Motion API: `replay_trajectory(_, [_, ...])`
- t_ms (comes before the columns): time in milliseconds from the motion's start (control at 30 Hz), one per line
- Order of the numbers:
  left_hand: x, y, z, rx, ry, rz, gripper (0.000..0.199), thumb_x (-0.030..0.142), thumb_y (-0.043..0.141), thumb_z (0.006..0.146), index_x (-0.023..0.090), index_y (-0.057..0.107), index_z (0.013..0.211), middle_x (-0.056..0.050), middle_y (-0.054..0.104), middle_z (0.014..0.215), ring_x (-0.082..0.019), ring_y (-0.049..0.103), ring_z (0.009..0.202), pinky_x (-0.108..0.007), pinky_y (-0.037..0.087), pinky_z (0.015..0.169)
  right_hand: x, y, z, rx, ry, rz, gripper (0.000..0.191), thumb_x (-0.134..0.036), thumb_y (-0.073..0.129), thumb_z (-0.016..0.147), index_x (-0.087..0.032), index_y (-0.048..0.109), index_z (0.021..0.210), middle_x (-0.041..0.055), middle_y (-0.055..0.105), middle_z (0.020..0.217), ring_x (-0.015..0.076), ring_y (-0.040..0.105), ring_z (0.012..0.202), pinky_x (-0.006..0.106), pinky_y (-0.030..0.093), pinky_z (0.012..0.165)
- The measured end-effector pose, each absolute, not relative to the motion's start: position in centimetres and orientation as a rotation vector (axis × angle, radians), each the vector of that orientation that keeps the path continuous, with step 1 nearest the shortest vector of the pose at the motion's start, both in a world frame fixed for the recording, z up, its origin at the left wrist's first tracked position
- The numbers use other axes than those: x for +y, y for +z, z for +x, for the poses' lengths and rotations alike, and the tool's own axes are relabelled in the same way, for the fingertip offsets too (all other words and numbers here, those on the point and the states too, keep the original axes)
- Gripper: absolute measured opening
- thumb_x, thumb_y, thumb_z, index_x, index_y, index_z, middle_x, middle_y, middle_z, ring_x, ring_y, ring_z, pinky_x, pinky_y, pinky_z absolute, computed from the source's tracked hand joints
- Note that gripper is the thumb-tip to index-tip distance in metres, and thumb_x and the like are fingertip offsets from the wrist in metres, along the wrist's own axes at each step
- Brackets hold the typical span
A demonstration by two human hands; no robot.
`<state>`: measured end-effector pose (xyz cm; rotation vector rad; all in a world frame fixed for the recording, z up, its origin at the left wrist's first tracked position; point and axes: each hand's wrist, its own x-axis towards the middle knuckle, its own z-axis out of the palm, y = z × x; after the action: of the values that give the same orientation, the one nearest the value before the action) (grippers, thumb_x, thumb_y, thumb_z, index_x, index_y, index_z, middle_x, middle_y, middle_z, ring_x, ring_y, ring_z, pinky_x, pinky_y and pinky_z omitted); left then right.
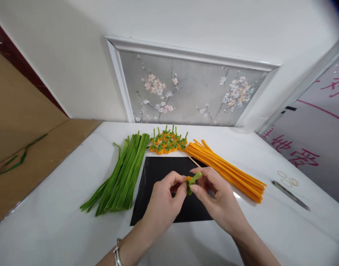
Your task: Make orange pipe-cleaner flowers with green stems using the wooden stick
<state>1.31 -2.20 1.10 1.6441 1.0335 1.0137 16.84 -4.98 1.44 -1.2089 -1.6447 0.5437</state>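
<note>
Ornament (188, 179) pinched by left hand (166, 197) and right hand (218, 195) slants its stem (196, 176) up-right.

Red handwriting stands on the white board (310, 127) at the right of the frame. Near the right edge, one character (335, 87) reads 对; lower down, 她 (281, 145) and 爱 (305, 158) follow each other. A smaller mark (267, 133) left of them looks like 主, perhaps incomplete.
</note>
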Motion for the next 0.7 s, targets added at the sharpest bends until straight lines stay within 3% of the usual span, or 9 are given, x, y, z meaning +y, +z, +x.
replay_trajectory(100, [-2.2,1.0,1.3,1.033,0.996,1.647,0.009,0.022,0.054,0.086,0.016,0.06,0.082,-0.002,0.066,0.075,-0.014,0.061,0.069,-0.025,0.048,0.064,-5.0,1.4,16.9,-1.738,0.316,-1.118,0.015,-0.012,0.055,0.088,-0.021,0.067,0.087,0.0051,0.064,0.086,0.0151,0.061,0.073,0.027,0.054,0.063])
replay_trajectory(300, [-1.6,2.1,0.9,1.001,0.97,1.453,0.012,0.025,0.058,0.085,0.016,0.057,0.078,0.001,0.06,0.067,-0.012,0.056,0.061,-0.023,0.047,0.06,-5.2,1.3,17.1,-1.836,0.04,-0.872,0.03,-0.001,0.05,0.087,-0.022,0.069,0.096,0.007,0.069,0.087,0.0163,0.065,0.073,0.03,0.057,0.065])
replay_trajectory(400, [-1.5,2.6,0.5,0.873,0.937,1.354,0.024,0.039,0.052,0.091,0.017,0.06,0.092,-0.003,0.063,0.079,-0.014,0.06,0.069,-0.024,0.05,0.062,-5.3,1.3,17.3,-1.769,0.086,-0.9,0.028,-0.003,0.052,0.086,-0.023,0.07,0.095,0.0056,0.069,0.086,0.0167,0.067,0.074,0.029,0.058,0.065])
replay_trajectory(500, [-1.6,2.6,0.3,0.728,0.903,1.214,0.037,0.048,0.051,0.091,0.021,0.052,0.116,-0.008,0.066,0.099,-0.018,0.064,0.088,-0.031,0.054,0.076,-5.4,1.3,17.3,-1.693,0.088,-0.932,0.023,-0.005,0.057,0.085,-0.023,0.07,0.091,0.0051,0.069,0.085,0.0171,0.068,0.075,0.028,0.058,0.066])
replay_trajectory(600, [-1.9,2.4,0.4,0.609,0.893,1.189,0.05,0.033,0.069,0.082,0.026,0.044,0.125,-0.009,0.06,0.12,-0.02,0.062,0.105,-0.034,0.051,0.09,-5.5,1.3,17.2,-1.632,0.121,-0.953,0.02,-0.006,0.06,0.084,-0.022,0.069,0.089,0.0044,0.069,0.083,0.0164,0.068,0.075,0.027,0.058,0.067])
replay_trajectory(700, [-2.1,2.2,0.7,0.53,0.917,1.212,0.05,0.02,0.071,0.079,0.027,0.047,0.122,-0.008,0.059,0.124,-0.019,0.062,0.103,-0.031,0.051,0.088,-5.5,1.3,17.1,-1.604,0.154,-0.962,0.021,-0.005,0.059,0.084,-0.023,0.068,0.09,0.0036,0.069,0.082,0.0165,0.067,0.075,0.028,0.057,0.067])
